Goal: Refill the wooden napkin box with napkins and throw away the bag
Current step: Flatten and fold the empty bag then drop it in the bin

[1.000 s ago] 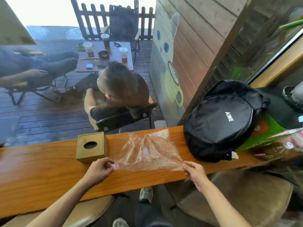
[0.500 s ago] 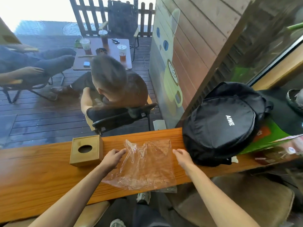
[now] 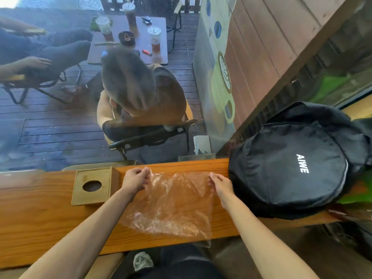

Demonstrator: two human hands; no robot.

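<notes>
Head view: left hand (image 3: 135, 179) and right hand (image 3: 221, 185) fingers pinch the clear crinkled plastic bag (image 3: 173, 206) flat on the wooden desk (image 3: 40, 222), beside the square wooden napkin box (image 3: 93, 186).

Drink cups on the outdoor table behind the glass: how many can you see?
3. One cup at the table's left edge, a tall dark one at the far edge, one toward the right. The seated person's head may hide others.

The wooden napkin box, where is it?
The wooden napkin box sits on the counter, just left of the left hand gripping the plastic bag.
</notes>
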